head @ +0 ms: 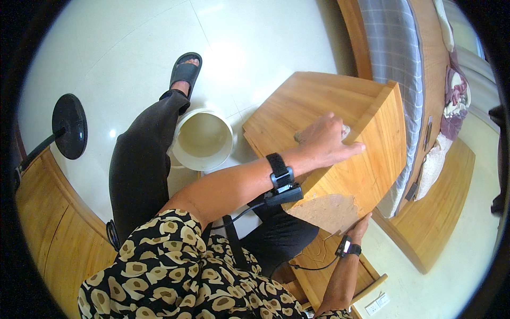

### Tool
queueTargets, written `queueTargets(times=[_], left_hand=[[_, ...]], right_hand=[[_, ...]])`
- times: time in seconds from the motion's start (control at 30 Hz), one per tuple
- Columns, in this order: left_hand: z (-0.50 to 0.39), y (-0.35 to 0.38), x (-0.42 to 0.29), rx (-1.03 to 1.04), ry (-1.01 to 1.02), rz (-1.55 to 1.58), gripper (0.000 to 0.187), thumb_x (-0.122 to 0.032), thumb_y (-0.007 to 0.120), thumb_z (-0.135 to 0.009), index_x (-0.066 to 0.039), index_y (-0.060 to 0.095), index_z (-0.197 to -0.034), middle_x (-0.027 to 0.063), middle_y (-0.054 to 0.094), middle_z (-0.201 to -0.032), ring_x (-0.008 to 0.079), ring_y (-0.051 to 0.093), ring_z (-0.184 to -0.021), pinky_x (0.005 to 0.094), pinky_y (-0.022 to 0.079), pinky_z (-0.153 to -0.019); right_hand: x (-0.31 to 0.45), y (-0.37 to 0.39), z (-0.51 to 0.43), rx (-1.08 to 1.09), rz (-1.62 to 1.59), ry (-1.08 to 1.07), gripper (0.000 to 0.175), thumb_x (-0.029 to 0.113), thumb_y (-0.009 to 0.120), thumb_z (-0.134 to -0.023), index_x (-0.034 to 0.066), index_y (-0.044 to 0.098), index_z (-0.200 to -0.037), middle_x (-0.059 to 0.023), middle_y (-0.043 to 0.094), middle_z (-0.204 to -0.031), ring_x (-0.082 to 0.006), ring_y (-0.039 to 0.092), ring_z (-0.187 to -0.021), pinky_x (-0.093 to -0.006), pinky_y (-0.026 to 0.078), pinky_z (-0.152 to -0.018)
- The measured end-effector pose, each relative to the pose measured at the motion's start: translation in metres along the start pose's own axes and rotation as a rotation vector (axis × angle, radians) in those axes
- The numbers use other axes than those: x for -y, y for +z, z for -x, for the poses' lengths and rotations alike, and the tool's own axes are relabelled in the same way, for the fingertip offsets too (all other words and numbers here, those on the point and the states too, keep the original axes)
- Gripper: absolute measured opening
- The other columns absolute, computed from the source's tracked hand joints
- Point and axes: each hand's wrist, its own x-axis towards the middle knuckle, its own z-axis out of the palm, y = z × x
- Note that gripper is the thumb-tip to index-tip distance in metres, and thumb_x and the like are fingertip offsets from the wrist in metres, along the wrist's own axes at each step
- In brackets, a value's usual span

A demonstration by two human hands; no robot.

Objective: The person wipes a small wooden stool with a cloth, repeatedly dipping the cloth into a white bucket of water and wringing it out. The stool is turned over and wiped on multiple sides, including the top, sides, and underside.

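Note:
A crumpled greyish cloth (346, 130) is bunched under my left hand (324, 137), which presses it on the wooden face of a box-like furniture piece (378, 139). The piece is tilted in front of me and has smooth yellow-brown wood grain. At its near corner a rough, dull brown patch (328, 209) shows where the surface differs. My right hand (360, 229) grips the lower right edge of the piece; some of its fingers are hidden behind it. Left of the piece, by my leg, stands a white plastic bucket (229, 139) holding cloudy water (201, 133).
A bed with a grey checked sheet (392, 52) is at the right, with crumpled fabric (456, 99) beyond it. An open wooden drawer (364, 275) sits below my right arm, near a wall socket (376, 305). At left are a round black stand base (71, 125) and a curved wooden surface (59, 235).

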Motion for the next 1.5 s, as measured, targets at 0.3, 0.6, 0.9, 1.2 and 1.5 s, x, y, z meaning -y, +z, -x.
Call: queueTargets(times=[0.3,0.6,0.9,1.2,1.5], left_hand=[[0.008,-0.011,0.010,-0.081,0.059,0.120,0.047,-0.040,0.081,-0.083,0.000,0.058,-0.072,0.0101,0.054,-0.073,0.0225,0.048,-0.061,0.0396,0.038,-0.054],[0.069,-0.021,0.019,-0.421,0.079,0.159,0.045,-0.038,0.080,-0.087,0.001,0.060,-0.077,0.0072,0.052,-0.073,0.0174,0.050,-0.064,0.0360,0.041,-0.056],[0.040,-0.029,0.053,-0.447,0.038,0.539,0.047,-0.038,0.054,-0.106,-0.002,0.058,-0.135,0.0168,0.059,-0.132,0.0244,0.058,-0.122,0.0375,0.050,-0.103],[-0.019,-0.012,0.106,-0.318,0.039,0.527,0.049,0.000,0.045,-0.103,-0.005,0.044,-0.152,0.0180,0.039,-0.160,0.0292,0.033,-0.151,0.0377,0.028,-0.124],[-0.042,-0.027,0.131,-0.462,-0.114,0.476,0.040,-0.007,0.056,-0.100,-0.005,0.057,-0.140,0.0198,0.057,-0.145,0.0324,0.053,-0.137,0.0390,0.045,-0.113]], right_hand=[[0.031,0.031,-0.007,0.043,0.031,-0.173,0.073,0.059,0.038,-0.106,-0.0042,0.053,-0.139,-0.0143,0.061,-0.136,-0.0278,0.059,-0.120,-0.0396,0.047,-0.102],[0.076,0.059,-0.056,0.142,0.302,-0.368,0.075,0.057,0.039,-0.107,-0.0094,0.053,-0.138,-0.0180,0.061,-0.134,-0.0302,0.061,-0.117,-0.0413,0.047,-0.100],[0.142,0.176,0.069,0.117,0.750,-1.240,0.065,0.043,0.039,-0.109,-0.0029,0.034,-0.155,-0.0224,0.034,-0.162,-0.0340,0.029,-0.152,-0.0431,0.021,-0.124],[0.150,0.252,0.134,0.400,0.776,-1.382,0.061,0.032,0.037,-0.109,-0.0023,0.028,-0.158,-0.0209,0.021,-0.168,-0.0332,0.016,-0.157,-0.0448,0.011,-0.127],[0.150,0.249,0.137,0.421,0.726,-1.346,0.064,0.036,0.037,-0.108,-0.0019,0.027,-0.159,-0.0212,0.020,-0.168,-0.0344,0.015,-0.157,-0.0470,0.008,-0.127]])
